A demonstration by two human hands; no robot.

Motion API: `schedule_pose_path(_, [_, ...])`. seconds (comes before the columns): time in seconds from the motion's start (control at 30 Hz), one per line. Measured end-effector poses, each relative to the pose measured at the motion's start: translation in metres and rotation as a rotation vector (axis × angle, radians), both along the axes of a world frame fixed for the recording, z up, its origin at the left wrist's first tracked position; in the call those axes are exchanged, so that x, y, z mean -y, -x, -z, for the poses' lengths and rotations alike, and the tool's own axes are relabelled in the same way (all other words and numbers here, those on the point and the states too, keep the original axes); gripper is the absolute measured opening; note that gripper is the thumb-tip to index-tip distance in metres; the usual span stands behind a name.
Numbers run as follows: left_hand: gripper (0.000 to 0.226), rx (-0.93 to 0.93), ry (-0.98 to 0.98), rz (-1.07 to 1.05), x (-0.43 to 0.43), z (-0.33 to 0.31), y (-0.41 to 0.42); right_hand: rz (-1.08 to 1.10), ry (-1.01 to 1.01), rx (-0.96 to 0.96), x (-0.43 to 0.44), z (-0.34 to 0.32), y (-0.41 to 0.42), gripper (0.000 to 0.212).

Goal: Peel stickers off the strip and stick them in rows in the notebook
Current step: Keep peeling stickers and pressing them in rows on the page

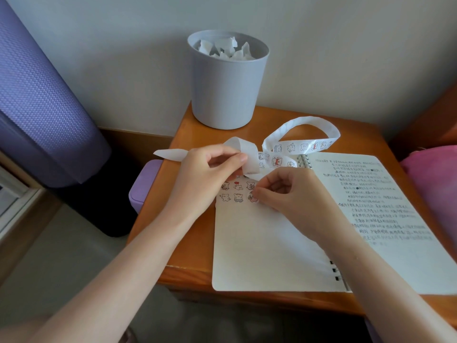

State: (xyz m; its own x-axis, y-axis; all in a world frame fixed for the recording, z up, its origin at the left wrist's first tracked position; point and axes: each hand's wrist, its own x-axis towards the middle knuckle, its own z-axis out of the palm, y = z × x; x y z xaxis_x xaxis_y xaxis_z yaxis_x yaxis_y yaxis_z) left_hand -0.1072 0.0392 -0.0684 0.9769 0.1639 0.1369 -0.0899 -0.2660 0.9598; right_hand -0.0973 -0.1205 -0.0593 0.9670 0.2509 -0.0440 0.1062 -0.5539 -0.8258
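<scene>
Right hand (pixel 289 191) pinching sticker (pixel 252 197), left hand (pixel 205 174) gripping strip (pixel 304 146), bin (pixel 227 95) holding paper scraps (pixel 222 49)

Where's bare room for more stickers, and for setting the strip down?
The spiral notebook's white left page is bare below the cartoon sticker rows, down to its near edge. Bare wooden table runs left of it. Crowded: the page top, under the left hand, right hand and looping white sticker strip.
</scene>
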Motion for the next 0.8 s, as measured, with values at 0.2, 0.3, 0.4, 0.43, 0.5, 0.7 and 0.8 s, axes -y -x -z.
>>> schedule_pose_path(0.2, [0.012,-0.002,-0.003,0.0,-0.0006,0.0001,0.0002,0.002,-0.001,0.022,-0.0015,0.0012,0.002,0.007])
schedule_pose_path(0.3, [0.012,0.004,-0.013,-0.002,0.0,0.0,0.0007,0.002,0.007,0.034,-0.0026,0.002,0.0019,0.008])
schedule_pose_path(0.4, [0.012,0.005,-0.017,-0.002,0.0005,0.0001,0.0005,-0.004,0.004,0.048,-0.0025,0.0028,0.0022,0.01])
schedule_pose_path(0.43, [0.013,0.005,-0.019,-0.003,0.0003,0.0,0.0005,-0.003,0.008,0.053,-0.0022,0.0032,0.0019,0.01])
schedule_pose_path(0.5, [0.013,0.005,-0.026,-0.003,0.0002,0.0,0.0005,0.002,0.018,0.055,-0.0013,0.0038,0.0016,0.011])
schedule_pose_path(0.7, [0.013,0.006,-0.026,-0.003,0.0004,0.0002,0.0004,0.019,0.049,0.068,-0.0003,0.0047,-0.0021,0.016])
schedule_pose_path(0.8, [0.013,0.006,-0.024,-0.002,0.0006,0.0,0.0008,0.023,0.049,0.082,0.0009,0.0042,-0.0033,0.009])
